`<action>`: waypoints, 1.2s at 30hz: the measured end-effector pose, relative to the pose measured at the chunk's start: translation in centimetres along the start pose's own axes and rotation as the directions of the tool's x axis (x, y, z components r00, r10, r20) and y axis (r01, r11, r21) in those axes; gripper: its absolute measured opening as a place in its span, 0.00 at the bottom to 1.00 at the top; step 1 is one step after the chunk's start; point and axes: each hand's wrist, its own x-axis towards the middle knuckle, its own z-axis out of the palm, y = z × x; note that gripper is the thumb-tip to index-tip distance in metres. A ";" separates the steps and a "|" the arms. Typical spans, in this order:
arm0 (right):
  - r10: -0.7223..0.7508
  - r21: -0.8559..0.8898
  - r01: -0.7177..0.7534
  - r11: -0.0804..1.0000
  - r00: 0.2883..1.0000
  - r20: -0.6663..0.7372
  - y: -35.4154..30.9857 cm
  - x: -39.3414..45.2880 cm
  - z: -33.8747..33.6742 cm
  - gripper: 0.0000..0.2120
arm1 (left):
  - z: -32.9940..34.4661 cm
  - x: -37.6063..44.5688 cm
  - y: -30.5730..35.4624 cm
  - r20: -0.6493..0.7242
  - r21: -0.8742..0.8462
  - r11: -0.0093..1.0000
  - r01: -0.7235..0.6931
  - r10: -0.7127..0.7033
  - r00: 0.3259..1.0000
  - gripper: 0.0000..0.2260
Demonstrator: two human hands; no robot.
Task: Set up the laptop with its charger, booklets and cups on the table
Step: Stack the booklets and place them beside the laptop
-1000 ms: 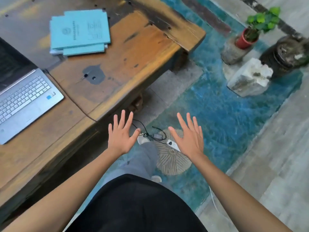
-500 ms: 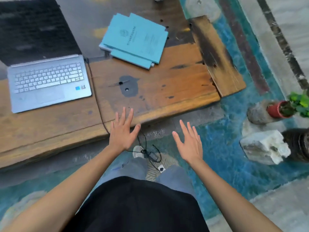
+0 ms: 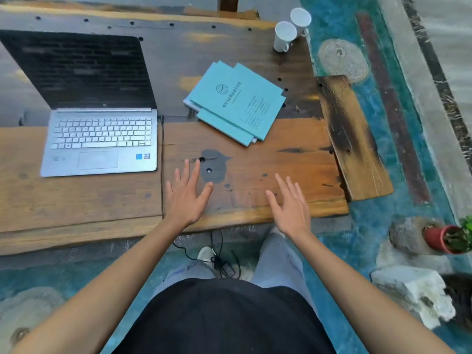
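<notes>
An open silver laptop (image 3: 99, 139) with a dark screen stands on the left of the wooden table (image 3: 281, 162). Its black charger cable (image 3: 162, 175) runs from the laptop's right side over the front edge down to the power brick (image 3: 227, 268) on the floor between my feet. A stack of turquoise booklets (image 3: 237, 103) lies right of the laptop. Two white cups (image 3: 291, 31) stand at the far right corner. My left hand (image 3: 187, 196) and my right hand (image 3: 290, 206) hover over the table's front part, fingers spread, holding nothing.
A dark wooden plank (image 3: 352, 139) juts out at the table's right end. On the blue-painted floor to the right are a red pot with a green plant (image 3: 449, 238) on a stone and a white rock (image 3: 413, 290).
The view has swung up and left over the table, bringing the whole laptop and the cups into sight. Both empty hands moved forward from above the floor to above the table's front part.
</notes>
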 end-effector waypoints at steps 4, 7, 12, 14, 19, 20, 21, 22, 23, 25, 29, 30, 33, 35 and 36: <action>-0.079 -0.018 0.080 0.997 0.996 0.032 0.2 6.2 -1.9 0.30 | 0.0 3.4 2.8 -0.065 -0.037 0.998 0.052 -0.055 0.996 0.32; -0.151 -0.022 0.153 0.988 0.986 0.072 0.8 12.3 -3.7 0.30 | 0.5 6.3 5.6 -0.106 -0.110 0.990 0.087 -0.099 0.989 0.31; -0.221 0.046 0.216 0.975 0.962 0.164 1.2 24.6 -6.8 0.31 | 2.4 11.3 10.7 -0.160 -0.194 0.965 0.177 -0.209 0.965 0.35; -0.260 0.067 0.251 0.966 0.946 0.196 1.2 29.0 -7.8 0.30 | 3.4 13.1 12.3 -0.140 -0.235 0.949 0.210 -0.247 0.959 0.36; -0.288 0.054 0.283 0.958 0.923 0.255 0.9 37.3 -10.0 0.26 | 5.2 17.2 15.5 -0.130 -0.398 0.883 0.248 -0.322 0.938 0.34; -0.280 0.062 0.274 0.960 0.923 0.265 1.0 38.4 -10.3 0.26 | 5.4 17.9 16.0 -0.119 -0.439 0.855 0.274 -0.358 0.926 0.34; -0.274 0.070 0.266 0.962 0.920 0.280 1.0 39.3 -10.4 0.26 | 5.4 18.7 16.5 -0.086 -0.492 0.811 0.317 -0.407 0.909 0.34; -0.265 0.087 0.250 0.964 0.917 0.298 1.0 40.2 -10.4 0.26 | 5.5 19.4 16.9 -0.036 -0.554 0.746 0.369 -0.464 0.885 0.35; -0.250 0.113 0.225 0.968 0.916 0.315 1.0 41.1 -10.3 0.26 | 5.5 20.0 17.2 0.019 -0.618 0.667 0.416 -0.516 0.857 0.37; -0.198 0.165 0.147 0.975 0.914 0.354 0.9 42.5 -10.2 0.26 | 5.7 21.1 17.7 0.097 -0.726 0.512 0.458 -0.584 0.806 0.39; -0.115 0.260 0.008 0.965 0.909 0.400 0.5 44.4 -9.4 0.25 | 6.2 22.9 17.8 0.167 -0.837 0.301 0.456 -0.655 0.737 0.40; -0.107 0.277 -0.013 0.961 0.905 0.412 0.4 44.6 -9.2 0.25 | 6.4 23.3 17.7 0.170 -0.855 0.270 0.443 -0.661 0.731 0.38; -0.087 0.282 -0.033 0.959 0.912 0.402 0.4 45.1 -8.9 0.22 | 6.6 24.2 17.5 0.193 -0.912 0.143 0.383 -0.676 0.711 0.31; -0.083 0.301 -0.045 0.952 0.913 0.399 0.2 45.2 -9.1 0.20 | 6.6 24.6 17.5 0.210 -0.936 0.062 0.346 -0.689 0.694 0.27; -0.098 0.316 -0.043 0.948 0.904 0.416 0.1 45.3 -9.2 0.18 | 6.5 24.8 17.5 0.222 -0.945 0.021 0.327 -0.692 0.687 0.23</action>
